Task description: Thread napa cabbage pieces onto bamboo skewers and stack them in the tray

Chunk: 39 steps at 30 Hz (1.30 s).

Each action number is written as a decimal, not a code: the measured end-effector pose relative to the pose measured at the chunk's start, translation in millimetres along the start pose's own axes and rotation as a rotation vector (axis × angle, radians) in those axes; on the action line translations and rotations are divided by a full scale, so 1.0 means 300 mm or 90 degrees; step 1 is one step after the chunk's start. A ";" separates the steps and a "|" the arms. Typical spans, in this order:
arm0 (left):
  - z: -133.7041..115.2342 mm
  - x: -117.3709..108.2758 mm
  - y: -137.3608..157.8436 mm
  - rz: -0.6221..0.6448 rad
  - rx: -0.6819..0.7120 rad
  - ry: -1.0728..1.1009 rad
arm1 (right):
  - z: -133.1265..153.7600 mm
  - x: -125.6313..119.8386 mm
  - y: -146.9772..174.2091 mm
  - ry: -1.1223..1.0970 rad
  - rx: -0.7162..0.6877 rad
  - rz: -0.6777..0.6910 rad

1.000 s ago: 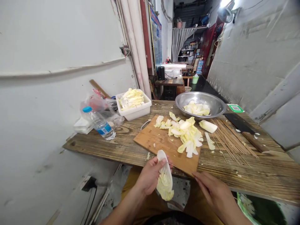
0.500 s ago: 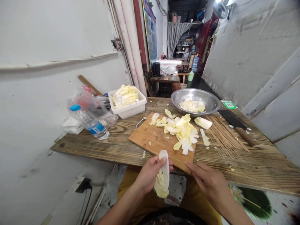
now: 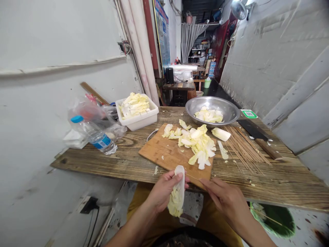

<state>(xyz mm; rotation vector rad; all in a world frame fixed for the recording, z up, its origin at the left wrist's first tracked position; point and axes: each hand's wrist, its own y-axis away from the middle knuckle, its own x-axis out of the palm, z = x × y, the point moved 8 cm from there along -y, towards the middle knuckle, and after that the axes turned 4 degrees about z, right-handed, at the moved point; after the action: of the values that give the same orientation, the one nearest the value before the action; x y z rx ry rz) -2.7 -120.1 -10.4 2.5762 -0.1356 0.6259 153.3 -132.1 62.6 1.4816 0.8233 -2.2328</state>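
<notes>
My left hand [image 3: 163, 192] pinches a pale cabbage leaf [image 3: 177, 199] in front of the table edge, its white end up and yellow end hanging down. A thin wooden skewer [image 3: 192, 177] runs between the leaf and my right hand [image 3: 223, 193], whose fingers are closed on its far end. The skewer's tip is hidden at the leaf. Behind the hands, a wooden cutting board [image 3: 159, 149] carries a heap of cut cabbage leaves [image 3: 199, 142]. More skewers [image 3: 246, 147] lie in a loose bundle on the right, beside a small cabbage heart [image 3: 221, 134].
A steel bowl [image 3: 231, 115] with leaf pieces stands at the back, and a white tub [image 3: 142, 121] of stacked leaves is left of it. A cleaver [image 3: 259, 137] lies far right. A water bottle [image 3: 100, 139] leans near plastic bags [image 3: 88, 109]. Below right is a green bin [image 3: 279, 219].
The view has shifted slightly, so the table things sit a little further left. Both hands keep nearly the same hold on the leaf and skewer.
</notes>
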 end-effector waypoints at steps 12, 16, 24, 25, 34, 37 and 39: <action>0.018 -0.003 0.003 0.018 -0.012 -0.006 | 0.005 -0.017 0.006 -0.012 -0.010 -0.032; 0.020 0.003 0.004 0.021 -0.009 -0.028 | 0.011 -0.023 0.010 0.005 -0.016 -0.024; 0.011 0.038 0.009 0.049 -0.005 -0.029 | -0.004 -0.019 0.024 -0.023 -0.007 -0.018; 0.010 0.040 0.010 0.052 -0.005 -0.031 | -0.006 -0.017 0.025 -0.031 -0.006 -0.018; 0.014 0.036 0.003 0.061 0.006 -0.080 | -0.016 -0.016 0.004 -0.153 -0.008 0.004; 0.004 0.033 0.008 0.051 0.023 -0.149 | -0.015 -0.023 0.004 -0.175 -0.013 -0.002; -0.030 0.028 0.030 0.024 0.088 -0.261 | -0.003 -0.037 0.019 -0.169 -0.027 -0.012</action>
<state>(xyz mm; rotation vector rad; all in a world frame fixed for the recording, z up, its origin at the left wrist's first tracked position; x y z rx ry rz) -0.8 -123.6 4.2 2.8111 -0.2832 0.1143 161.6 -136.5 70.9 1.1293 0.7951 -2.3445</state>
